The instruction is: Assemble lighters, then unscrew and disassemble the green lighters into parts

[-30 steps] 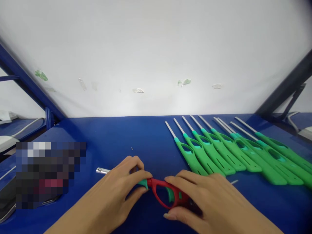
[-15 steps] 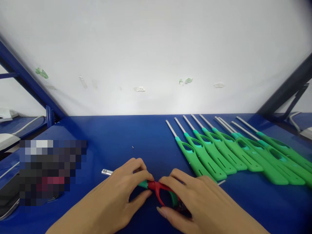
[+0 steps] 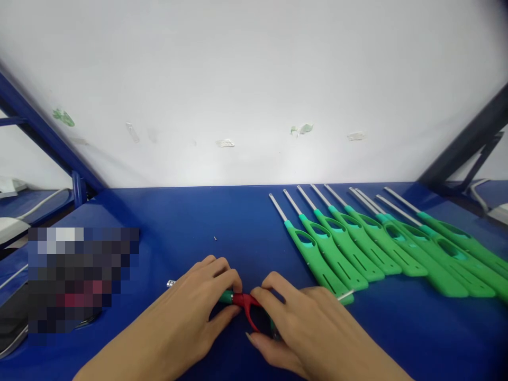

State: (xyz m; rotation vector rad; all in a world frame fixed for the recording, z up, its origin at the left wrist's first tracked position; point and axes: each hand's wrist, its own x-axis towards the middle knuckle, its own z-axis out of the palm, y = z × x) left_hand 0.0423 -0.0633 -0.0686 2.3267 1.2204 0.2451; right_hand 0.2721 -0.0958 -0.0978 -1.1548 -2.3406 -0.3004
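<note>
A red lighter [image 3: 246, 301] with a green collar lies between my hands, low in the middle of the head view. Its metal tube tip [image 3: 170, 283] sticks out to the left, past my left hand [image 3: 198, 312], whose thumb and fingers pinch the collar end. My right hand [image 3: 286, 323] grips the body behind the red loop, fingers above and thumb below; most of the body is hidden under it. Several green lighters [image 3: 341, 248] lie in a slanting row at the right, their metal tubes pointing away from me.
A thin pale rod [image 3: 345, 295] lies near the closest green lighter. A tiny metal piece [image 3: 215, 238] rests on the blue table [image 3: 178, 217]. At the left are a blurred-out item [image 3: 79, 286] and a dark phone [image 3: 14, 317]. A white wall [image 3: 254, 90] stands behind.
Both hands and the red lighter have shifted slightly left. The thin pale rod now shows further left, across the end of the nearest green lighter.
</note>
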